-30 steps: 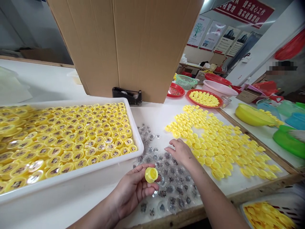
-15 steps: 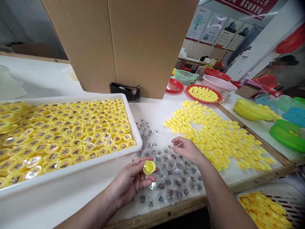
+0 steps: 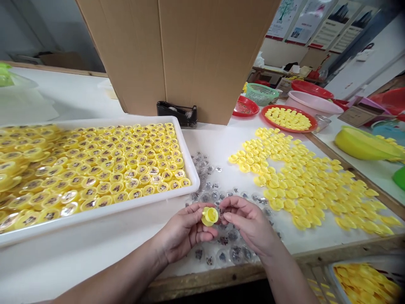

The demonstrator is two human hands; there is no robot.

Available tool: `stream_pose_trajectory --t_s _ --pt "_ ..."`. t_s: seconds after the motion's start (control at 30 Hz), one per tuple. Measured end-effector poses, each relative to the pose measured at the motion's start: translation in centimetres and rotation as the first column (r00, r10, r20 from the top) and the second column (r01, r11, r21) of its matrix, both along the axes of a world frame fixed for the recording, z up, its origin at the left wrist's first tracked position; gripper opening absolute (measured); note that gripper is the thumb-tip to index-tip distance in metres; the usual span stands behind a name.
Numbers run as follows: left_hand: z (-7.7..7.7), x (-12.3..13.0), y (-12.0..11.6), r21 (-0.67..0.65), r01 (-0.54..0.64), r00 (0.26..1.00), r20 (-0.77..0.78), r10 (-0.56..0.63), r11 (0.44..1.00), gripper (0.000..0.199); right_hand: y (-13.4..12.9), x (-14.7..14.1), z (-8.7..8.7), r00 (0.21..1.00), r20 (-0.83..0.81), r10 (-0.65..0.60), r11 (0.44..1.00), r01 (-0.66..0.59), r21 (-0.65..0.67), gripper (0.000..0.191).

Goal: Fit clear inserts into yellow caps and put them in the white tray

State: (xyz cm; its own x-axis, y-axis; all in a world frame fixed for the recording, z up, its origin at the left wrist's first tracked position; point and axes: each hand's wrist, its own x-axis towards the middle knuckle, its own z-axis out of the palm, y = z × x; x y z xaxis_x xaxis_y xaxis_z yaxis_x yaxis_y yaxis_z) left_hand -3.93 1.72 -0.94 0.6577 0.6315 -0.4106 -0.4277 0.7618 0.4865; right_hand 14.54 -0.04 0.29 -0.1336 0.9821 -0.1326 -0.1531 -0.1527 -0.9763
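Observation:
My left hand [image 3: 183, 230] holds a yellow plastic cap [image 3: 209, 216] between thumb and fingers, its open side tilted towards my right hand. My right hand [image 3: 249, 221] is right next to the cap, its fingertips pinched on a small transparent printed piece [image 3: 222, 213] that is mostly hidden. Under both hands lies a scattered layer of transparent printed discs [image 3: 232, 252]. More loose yellow caps [image 3: 303, 190] are spread out to the right of my hands.
A white tray [image 3: 193, 185] of tightly packed yellow capped pieces stands to the left. A cardboard box [image 3: 177, 55] and black tape dispenser [image 3: 177, 114] stand behind. Farther back is a red plate [image 3: 292, 130] of yellow caps. A crate [image 3: 363, 280] of caps sits front right.
My right hand has moved left from above the transparent discs to the yellow cap, its fingers now pinched. The view has swung slightly, shifting the table's contents right and down.

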Motion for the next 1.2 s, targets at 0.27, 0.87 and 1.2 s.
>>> stream_pose_trajectory --t_s 0.27,0.87,1.2 --pt "-0.6 0.0 -0.1 0.025 -0.010 0.998 0.056 0.009 1.000 0.025 -0.9 -0.8 -0.2 0.975 0.221 -0.038 0.994 0.014 0.109 0.014" --pt "-0.6 -0.1 -0.4 0.091 0.024 0.998 0.049 -0.029 0.996 0.017 -1.2 -1.0 4.1 0.582 0.813 -0.007 0.840 -0.438 0.320 0.042" --pt "0.1 -0.1 -0.6 0.090 -0.030 0.998 0.055 0.025 0.996 0.027 -1.9 -2.0 3.1 0.651 0.725 -0.225 0.864 -0.211 0.457 0.028"
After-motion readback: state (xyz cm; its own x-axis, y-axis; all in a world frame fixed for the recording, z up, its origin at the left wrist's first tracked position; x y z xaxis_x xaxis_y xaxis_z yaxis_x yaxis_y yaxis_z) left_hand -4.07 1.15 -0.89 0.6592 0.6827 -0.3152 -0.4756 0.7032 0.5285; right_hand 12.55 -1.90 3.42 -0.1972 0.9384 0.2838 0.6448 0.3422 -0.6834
